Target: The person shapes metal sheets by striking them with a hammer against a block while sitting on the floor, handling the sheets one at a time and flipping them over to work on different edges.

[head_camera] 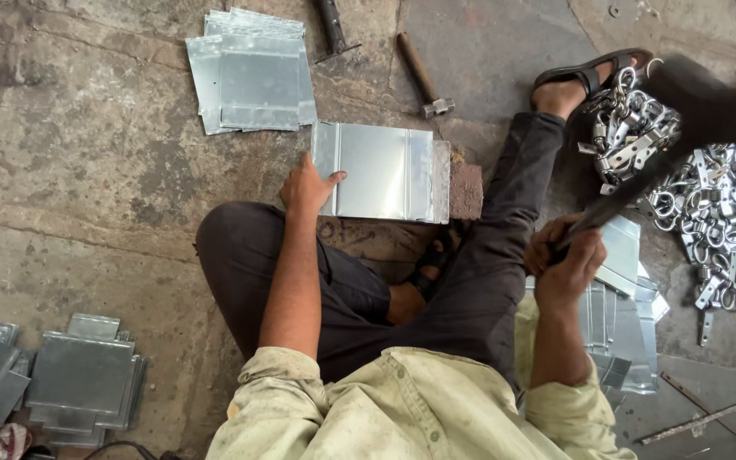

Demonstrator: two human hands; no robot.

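Worn, stained concrete floor [87, 170] serves as the work area; the person sits on it cross-legged. At upper centre of the frame, a folded sheet-metal panel [382, 172] lies on a brick-like block [465, 191]. The left hand [308, 185] rests flat on the panel's left edge, fingers spread, pinning it down. The right hand [566, 253], at centre right, is closed around the handle of a dark mallet [700, 102] — its head is motion-blurred at upper right, so it appears mid-swing. A stack of cut sheets [253, 72] lies at upper left, a steel hammer [423, 75] beside it, finished pieces [78, 379] at lower left, metal clasps [726, 213] heaped at right.

Risk, in my judgement: the holding fingers sit close to the strike zone — a misplaced blow could crush them. Raw sheet edges could cut bare skin.
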